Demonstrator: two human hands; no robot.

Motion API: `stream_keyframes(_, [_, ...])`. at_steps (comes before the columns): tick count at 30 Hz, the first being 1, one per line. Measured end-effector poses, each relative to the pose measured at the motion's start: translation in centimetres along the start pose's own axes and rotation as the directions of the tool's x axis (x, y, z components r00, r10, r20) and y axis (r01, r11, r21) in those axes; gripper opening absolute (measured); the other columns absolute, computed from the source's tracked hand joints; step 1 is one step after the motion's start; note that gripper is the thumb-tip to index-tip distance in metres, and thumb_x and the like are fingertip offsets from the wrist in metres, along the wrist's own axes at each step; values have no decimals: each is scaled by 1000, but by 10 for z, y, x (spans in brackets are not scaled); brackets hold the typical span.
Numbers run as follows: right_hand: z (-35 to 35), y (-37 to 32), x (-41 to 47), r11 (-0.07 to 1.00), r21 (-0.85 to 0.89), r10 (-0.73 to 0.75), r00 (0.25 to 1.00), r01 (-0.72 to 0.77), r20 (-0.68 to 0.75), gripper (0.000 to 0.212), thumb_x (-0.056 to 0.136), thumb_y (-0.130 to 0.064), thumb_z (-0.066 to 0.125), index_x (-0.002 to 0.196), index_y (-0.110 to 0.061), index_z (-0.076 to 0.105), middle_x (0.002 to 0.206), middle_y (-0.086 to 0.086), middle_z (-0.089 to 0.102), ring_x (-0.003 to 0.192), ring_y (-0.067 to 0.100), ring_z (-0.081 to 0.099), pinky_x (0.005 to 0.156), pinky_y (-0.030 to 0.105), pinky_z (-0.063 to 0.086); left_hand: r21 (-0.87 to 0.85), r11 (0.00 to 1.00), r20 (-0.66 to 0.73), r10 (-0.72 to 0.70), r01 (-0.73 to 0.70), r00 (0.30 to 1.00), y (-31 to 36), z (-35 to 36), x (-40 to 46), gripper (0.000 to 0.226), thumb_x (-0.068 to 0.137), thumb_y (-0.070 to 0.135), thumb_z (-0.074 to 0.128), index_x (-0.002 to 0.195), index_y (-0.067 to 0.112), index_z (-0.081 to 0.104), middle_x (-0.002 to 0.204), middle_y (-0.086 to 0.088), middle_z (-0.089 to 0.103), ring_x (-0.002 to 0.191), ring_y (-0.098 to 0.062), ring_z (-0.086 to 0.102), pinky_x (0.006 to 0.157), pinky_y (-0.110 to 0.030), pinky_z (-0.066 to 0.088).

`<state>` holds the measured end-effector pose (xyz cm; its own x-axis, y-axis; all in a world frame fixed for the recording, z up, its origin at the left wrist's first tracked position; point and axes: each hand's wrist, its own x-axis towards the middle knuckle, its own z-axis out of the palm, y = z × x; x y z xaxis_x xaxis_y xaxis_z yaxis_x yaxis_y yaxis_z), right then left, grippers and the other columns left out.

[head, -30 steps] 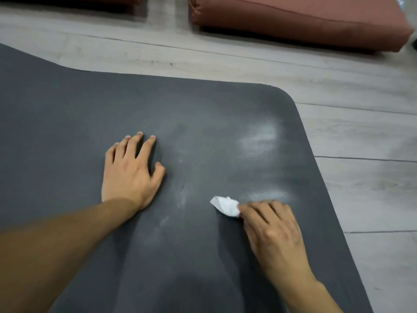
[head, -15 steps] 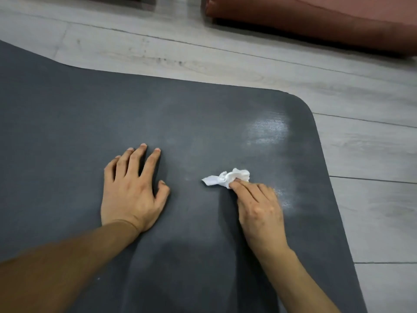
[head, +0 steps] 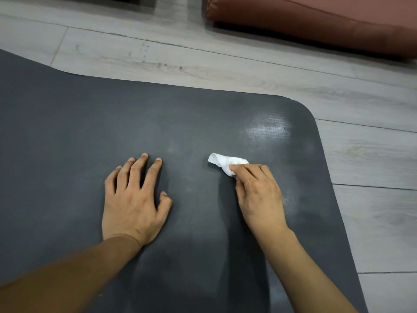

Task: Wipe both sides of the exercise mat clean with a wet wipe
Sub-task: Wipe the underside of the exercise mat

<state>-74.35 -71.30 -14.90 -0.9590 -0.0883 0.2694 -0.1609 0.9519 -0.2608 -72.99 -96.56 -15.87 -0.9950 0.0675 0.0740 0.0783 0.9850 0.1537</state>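
A dark grey exercise mat point(head: 67, 136) lies flat on the floor and fills most of the view; its rounded far right corner shows a wet, shiny patch. My left hand point(head: 133, 199) rests flat on the mat, fingers straight and spread. To its right, my right hand point(head: 257, 190) presses a crumpled white wet wipe point(head: 222, 162) onto the mat, fingers curled over it. Part of the wipe sticks out beyond the fingertips; the rest is hidden under the hand.
Light grey wooden floor point(head: 225, 71) surrounds the mat at the back and right. A reddish-brown cushion point(head: 316, 21) lies on the floor at the far right. A dark object sits at the top left edge.
My right hand slid the wipe away from me across the mat, then slightly to the right. My left hand stayed flat in place.
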Motion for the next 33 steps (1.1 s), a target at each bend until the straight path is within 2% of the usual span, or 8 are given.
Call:
stream_keyframes(4, [-8, 1, 29, 998, 1, -55, 998, 55, -13, 22, 84, -1, 65, 102, -15, 69, 92, 0, 64, 82, 25, 53, 72, 39, 51, -15, 1000, 11, -5, 5, 1000, 0, 0, 1, 68, 86, 40, 42, 148, 13, 53, 152, -17, 48, 140, -39, 43, 119, -54, 27])
stream_keyframes(10, [-12, 12, 150, 986, 138, 147, 880, -95, -451, 39, 82, 4, 54, 111, -15, 70, 102, 4, 66, 91, 26, 56, 84, 33, 47, -32, 999, 28, -8, 9, 1000, -3, 0, 3, 70, 84, 40, 42, 148, 13, 54, 152, -17, 48, 140, -41, 44, 119, -57, 28])
stream_keyframes(16, [55, 23, 150, 999, 32, 36, 996, -34, -77, 39, 85, -3, 58, 123, -8, 64, 126, 8, 64, 113, 30, 56, 100, 34, 43, -34, 999, 8, 7, -7, 1000, -4, 1, 4, 71, 82, 40, 44, 147, 13, 56, 154, -16, 47, 140, -40, 44, 116, -57, 30])
stream_keyframes(18, [50, 33, 150, 1000, 13, -8, 996, 9, -90, 34, 90, -9, 59, 124, -12, 64, 126, 3, 64, 109, 27, 56, 96, 33, 45, -49, 999, -7, 2, -2, 1000, -5, 2, 5, 71, 81, 39, 45, 146, 12, 57, 154, -17, 47, 140, -40, 44, 117, -57, 30])
stream_keyframes(22, [51, 39, 166, 988, -128, -104, 988, 90, -111, 28, 91, -9, 58, 117, -18, 65, 101, 3, 65, 85, 30, 55, 68, 41, 53, -54, 999, -23, 3, -4, 1000, -5, 3, 4, 71, 79, 38, 48, 144, 12, 59, 154, -17, 48, 140, -40, 46, 117, -57, 31])
stream_keyframes(25, [37, 46, 186, 975, -189, -163, 949, 114, -269, 20, 90, -10, 58, 105, -17, 69, 95, 5, 64, 80, 31, 57, 72, 41, 48, -54, 999, -21, 5, -6, 1000, -5, 4, 6, 72, 78, 39, 49, 144, 13, 59, 154, -16, 48, 140, -40, 46, 118, -57, 30])
stream_keyframes(28, [34, 50, 188, 986, -165, -77, 911, 10, -405, 21, 87, -7, 60, 104, -15, 71, 98, 3, 67, 88, 30, 57, 81, 40, 45, -54, 999, -12, 7, -8, 1000, -5, 4, 5, 72, 79, 39, 49, 144, 12, 59, 155, -16, 47, 140, -40, 46, 118, -58, 30])
stream_keyframes(33, [61, 38, 170, 979, -112, 147, 969, -171, -199, 24, 86, -5, 55, 102, -12, 71, 92, 12, 67, 80, 36, 55, 68, 40, 48, -59, 998, -15, 1, -2, 1000, -5, 5, 6, 72, 78, 39, 49, 144, 13, 60, 155, -16, 47, 140, -40, 46, 117, -59, 31])
